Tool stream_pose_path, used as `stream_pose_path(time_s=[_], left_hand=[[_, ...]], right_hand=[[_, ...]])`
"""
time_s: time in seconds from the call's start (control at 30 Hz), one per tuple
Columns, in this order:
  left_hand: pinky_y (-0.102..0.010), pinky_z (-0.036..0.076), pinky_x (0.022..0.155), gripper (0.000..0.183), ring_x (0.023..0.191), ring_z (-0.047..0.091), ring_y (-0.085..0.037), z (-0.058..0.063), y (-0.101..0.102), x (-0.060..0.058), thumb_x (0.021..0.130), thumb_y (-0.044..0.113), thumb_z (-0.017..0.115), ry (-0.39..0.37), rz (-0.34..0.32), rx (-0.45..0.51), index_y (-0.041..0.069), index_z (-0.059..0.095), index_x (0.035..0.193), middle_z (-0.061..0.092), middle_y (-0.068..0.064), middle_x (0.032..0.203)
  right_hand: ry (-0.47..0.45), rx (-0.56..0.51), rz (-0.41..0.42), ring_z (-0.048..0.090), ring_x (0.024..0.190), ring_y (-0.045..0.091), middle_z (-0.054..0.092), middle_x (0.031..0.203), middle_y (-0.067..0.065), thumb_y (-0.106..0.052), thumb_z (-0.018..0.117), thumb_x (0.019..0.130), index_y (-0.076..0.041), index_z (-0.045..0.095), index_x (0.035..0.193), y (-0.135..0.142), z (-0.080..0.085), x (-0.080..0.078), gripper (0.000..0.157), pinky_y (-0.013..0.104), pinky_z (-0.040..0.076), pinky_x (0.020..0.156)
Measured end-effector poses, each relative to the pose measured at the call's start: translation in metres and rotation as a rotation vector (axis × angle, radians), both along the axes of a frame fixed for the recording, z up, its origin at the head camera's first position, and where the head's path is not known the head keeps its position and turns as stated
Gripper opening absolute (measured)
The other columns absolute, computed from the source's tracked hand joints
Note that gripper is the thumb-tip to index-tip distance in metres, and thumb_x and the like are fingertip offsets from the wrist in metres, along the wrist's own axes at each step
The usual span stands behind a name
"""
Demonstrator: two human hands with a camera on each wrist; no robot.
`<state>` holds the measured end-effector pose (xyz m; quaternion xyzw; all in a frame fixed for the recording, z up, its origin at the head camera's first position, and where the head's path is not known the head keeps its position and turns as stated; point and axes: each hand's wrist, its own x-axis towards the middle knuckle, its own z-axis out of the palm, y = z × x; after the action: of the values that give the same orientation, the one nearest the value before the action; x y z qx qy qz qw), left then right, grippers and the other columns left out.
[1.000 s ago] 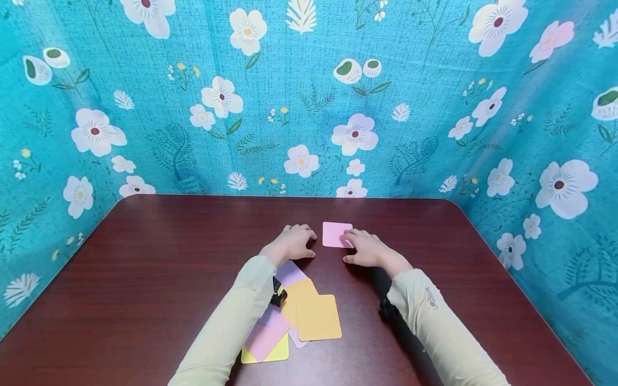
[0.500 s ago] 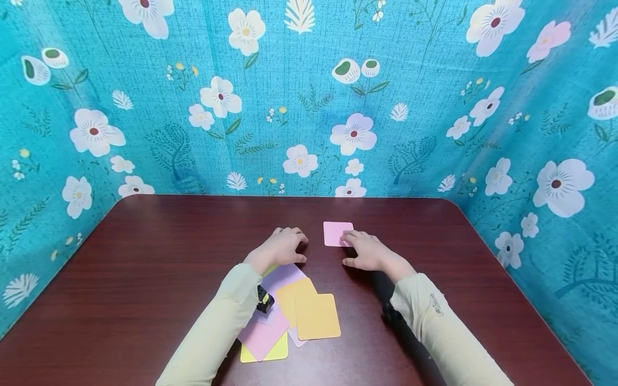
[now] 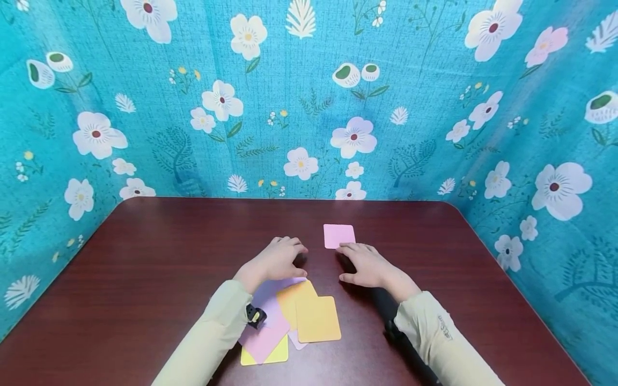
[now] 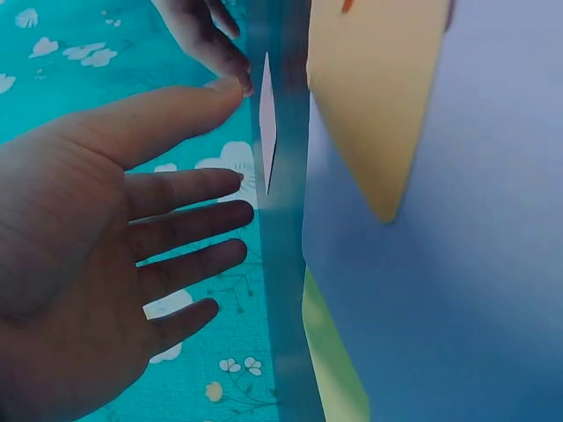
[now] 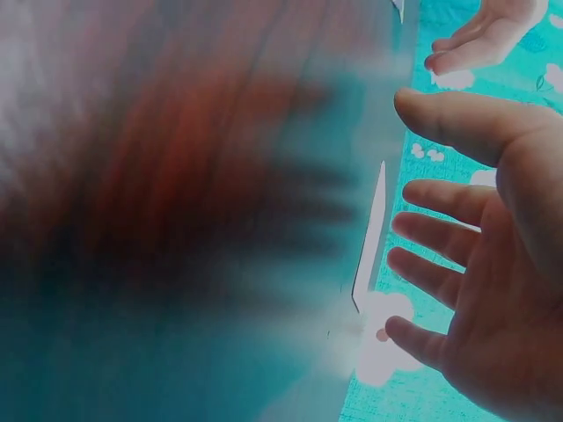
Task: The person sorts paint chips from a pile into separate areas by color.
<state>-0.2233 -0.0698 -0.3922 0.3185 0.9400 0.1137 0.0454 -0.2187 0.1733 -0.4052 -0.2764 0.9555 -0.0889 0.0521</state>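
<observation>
Curtained tabletop workspace, type of room unclear: dark red-brown table [image 3: 169,252], turquoise floral cloth [image 3: 294,91] around it.

Dk red-brown tbl [image 3: 169,252] w/ wood-grain top, rounded far corners. Teal cloth [image 3: 294,96] hangs behind & along L + R sides, printed w/ white flowers [image 3: 301,163], pink flower [image 3: 545,45] upper R, pale leaves [image 3: 301,19], sm. yellow buds [image 3: 284,113].

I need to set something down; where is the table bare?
Left of the left sleeve and right of the right sleeve, the table is bare to its side edges. Overlapping cards crowd the left sleeve's right side; one pink card lies by the right hand.
</observation>
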Motion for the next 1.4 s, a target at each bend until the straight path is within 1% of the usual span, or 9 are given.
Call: stream_pose_path(time_s=[0.17,0.3,0.43,0.6,0.87,1.03,1.13,1.23,1.4], left_hand=[[-0.043,0.029,0.099,0.049,0.11,0.048,-0.023,0.0,-0.002,0.008,0.077,0.034,0.067,0.026,-0.019,-0.03,0.009,0.059,0.117,0.056,-0.004,0.116],[-0.043,0.031,0.096,0.048,0.107,0.049,-0.023,-0.001,-0.004,0.014,0.076,0.037,0.068,0.055,-0.045,-0.031,0.01,0.06,0.115,0.057,-0.003,0.112],[-0.044,0.032,0.094,0.047,0.103,0.051,-0.023,-0.003,-0.005,0.02,0.074,0.039,0.069,0.093,-0.065,-0.035,0.011,0.062,0.111,0.058,-0.002,0.106],[-0.044,0.032,0.094,0.047,0.102,0.052,-0.023,-0.005,-0.007,0.027,0.072,0.041,0.069,0.128,-0.063,-0.056,0.012,0.063,0.109,0.059,-0.001,0.104],[-0.043,0.034,0.094,0.048,0.103,0.052,-0.021,-0.002,-0.006,0.035,0.072,0.04,0.069,0.104,-0.082,-0.064,0.011,0.063,0.11,0.059,-0.001,0.104],[-0.045,0.033,0.096,0.047,0.101,0.053,-0.02,-0.001,-0.003,0.039,0.073,0.042,0.069,0.085,-0.097,-0.081,0.013,0.064,0.109,0.059,0.001,0.102],[-0.044,0.031,0.097,0.043,0.097,0.053,-0.019,-0.001,-0.002,0.044,0.073,0.043,0.069,0.104,-0.117,-0.101,0.014,0.065,0.105,0.059,0.003,0.098],[-0.043,0.03,0.097,0.04,0.094,0.053,-0.019,0.0,-0.002,0.048,0.072,0.043,0.069,0.124,-0.124,-0.109,0.014,0.066,0.1,0.059,0.004,0.094],[-0.041,0.031,0.096,0.037,0.092,0.052,-0.017,-0.001,-0.002,0.055,0.071,0.046,0.07,0.149,-0.148,-0.099,0.016,0.065,0.091,0.056,0.006,0.089]], right_hand=[[0.007,-0.009,0.024,0.039,0.125,0.029,0.047,0.133,0.012,-0.033,0.065,0.078,-0.005,0.046,0.13,-0.004,0.002,0.01,0.062,0.053,0.024,0.102],[0.007,-0.006,0.025,0.039,0.125,0.027,0.047,0.134,0.009,-0.036,0.065,0.078,-0.008,0.046,0.131,-0.006,0.004,0.017,0.063,0.052,0.024,0.103],[-0.01,0.003,0.03,0.037,0.127,0.026,0.043,0.137,0.008,-0.038,0.064,0.078,-0.009,0.045,0.132,-0.007,0.005,0.024,0.064,0.051,0.024,0.104],[-0.021,0.003,0.051,0.036,0.128,0.026,0.04,0.139,0.009,-0.039,0.065,0.078,-0.009,0.045,0.133,-0.009,0.004,0.033,0.065,0.052,0.025,0.103],[-0.031,-0.032,0.09,0.038,0.126,0.022,0.043,0.137,0.005,-0.042,0.064,0.078,-0.011,0.047,0.131,-0.012,0.002,0.042,0.064,0.05,0.026,0.102],[-0.053,-0.067,0.119,0.04,0.123,0.019,0.044,0.133,0.003,-0.05,0.067,0.072,-0.01,0.048,0.129,-0.015,0.001,0.047,0.072,0.048,0.028,0.101],[-0.048,-0.079,0.136,0.043,0.117,0.017,0.046,0.127,0.001,-0.052,0.07,0.068,-0.01,0.051,0.125,-0.016,0.001,0.05,0.073,0.046,0.03,0.099],[-0.047,-0.086,0.143,0.045,0.111,0.015,0.046,0.121,-0.001,-0.051,0.071,0.067,-0.011,0.053,0.122,-0.018,0.003,0.054,0.07,0.045,0.033,0.097],[-0.024,-0.067,0.163,0.046,0.11,0.016,0.046,0.118,-0.002,-0.055,0.072,0.063,-0.012,0.053,0.12,-0.02,0.002,0.058,0.074,0.044,0.034,0.096]])
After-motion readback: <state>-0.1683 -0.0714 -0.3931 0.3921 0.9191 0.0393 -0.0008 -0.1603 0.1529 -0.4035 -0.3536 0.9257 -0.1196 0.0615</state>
